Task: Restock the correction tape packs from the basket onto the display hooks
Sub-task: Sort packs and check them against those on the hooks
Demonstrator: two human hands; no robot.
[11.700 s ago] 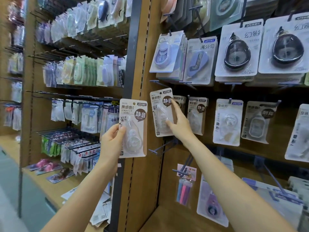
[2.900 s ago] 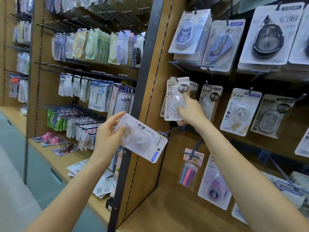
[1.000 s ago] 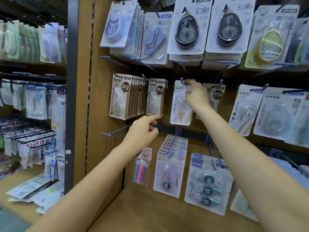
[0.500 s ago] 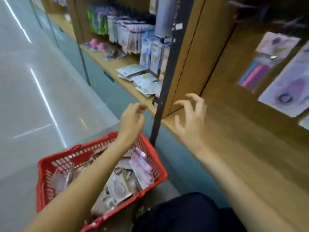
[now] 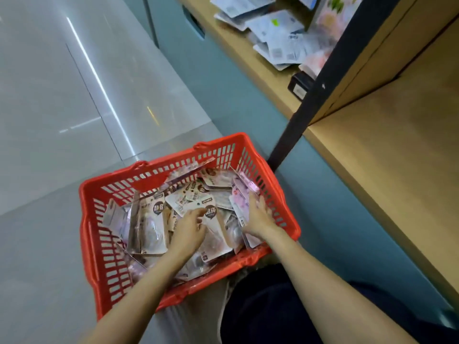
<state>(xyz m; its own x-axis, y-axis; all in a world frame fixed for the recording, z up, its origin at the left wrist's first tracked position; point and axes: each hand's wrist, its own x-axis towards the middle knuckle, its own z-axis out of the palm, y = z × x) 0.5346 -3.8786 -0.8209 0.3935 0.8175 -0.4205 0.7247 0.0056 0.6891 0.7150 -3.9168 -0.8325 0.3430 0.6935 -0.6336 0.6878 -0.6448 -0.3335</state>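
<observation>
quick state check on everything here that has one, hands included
red basket: on the floor, holding many packs
correction tape packs: loose jumble inside basket
left hand: among the packs, grip unclear
right hand: fingers straight, on pink packs

I see a red slotted plastic basket (image 5: 278,207), glossy carded packs (image 5: 151,219) inside, a polished reflective floor (image 5: 49,95) and a matt wood-look shelf (image 5: 397,157).

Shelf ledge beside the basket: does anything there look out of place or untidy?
Yes. Several packs lie loose and overlapping on the wooden ledge instead of hanging on hooks. A small black box sits at the ledge's edge beside the dark upright.
</observation>
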